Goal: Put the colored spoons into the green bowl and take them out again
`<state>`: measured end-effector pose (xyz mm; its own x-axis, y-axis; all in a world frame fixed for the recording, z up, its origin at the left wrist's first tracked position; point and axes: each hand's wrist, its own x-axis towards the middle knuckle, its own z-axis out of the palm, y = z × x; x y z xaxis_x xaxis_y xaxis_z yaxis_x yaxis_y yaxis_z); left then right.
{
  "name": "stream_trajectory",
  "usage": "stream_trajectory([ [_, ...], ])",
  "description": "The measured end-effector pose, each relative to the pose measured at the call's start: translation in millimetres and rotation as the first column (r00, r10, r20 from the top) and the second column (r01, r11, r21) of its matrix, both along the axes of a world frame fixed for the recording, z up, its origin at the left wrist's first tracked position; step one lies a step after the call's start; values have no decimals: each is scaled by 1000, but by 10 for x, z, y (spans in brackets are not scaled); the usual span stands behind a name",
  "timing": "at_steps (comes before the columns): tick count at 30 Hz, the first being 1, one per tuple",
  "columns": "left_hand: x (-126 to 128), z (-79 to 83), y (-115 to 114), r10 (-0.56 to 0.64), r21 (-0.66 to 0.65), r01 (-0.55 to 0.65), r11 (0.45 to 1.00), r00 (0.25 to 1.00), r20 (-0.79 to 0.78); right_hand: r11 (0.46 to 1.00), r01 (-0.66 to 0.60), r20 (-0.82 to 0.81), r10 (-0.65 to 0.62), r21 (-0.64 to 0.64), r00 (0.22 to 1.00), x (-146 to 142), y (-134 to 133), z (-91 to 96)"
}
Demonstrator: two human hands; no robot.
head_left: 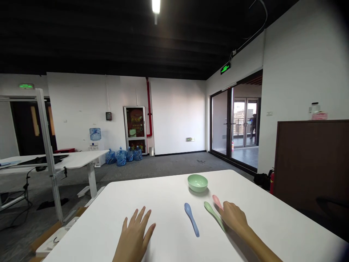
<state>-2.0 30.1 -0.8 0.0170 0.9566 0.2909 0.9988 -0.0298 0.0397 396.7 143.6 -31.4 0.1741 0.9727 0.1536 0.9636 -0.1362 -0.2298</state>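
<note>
My right hand (233,217) is closed around the handle of a pink spoon (217,201), whose bowl end points away from me. Just left of that hand lies a green spoon (214,215), its lower end close to my wrist. Farther left, a blue spoon (192,219) rests flat on the white table (163,196). Behind the spoons stands an upright light green bowl (197,183), with nothing visible inside. My left hand (135,233) is at the near left of the table, palm down, fingers spread and holding nothing.
A second white table (81,159) with a metal upright (49,153) stands to the left. Several blue water bottles (121,156) are by the back wall. At the right are a brown cabinet (311,160) and glass doors (231,127).
</note>
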Motion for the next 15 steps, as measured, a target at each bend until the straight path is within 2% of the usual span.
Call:
stream_trajectory([
  [7, 7, -4, -17, -5, 11, 5, 1000, 1000, 19, 999, 20, -5, -21, -48, 1000, 207, 75, -206],
  [15, 9, 7, -10, 6, -12, -6, 1000, 1000, 2, 998, 31, -10, -31, -53, 999, 264, 86, -234],
])
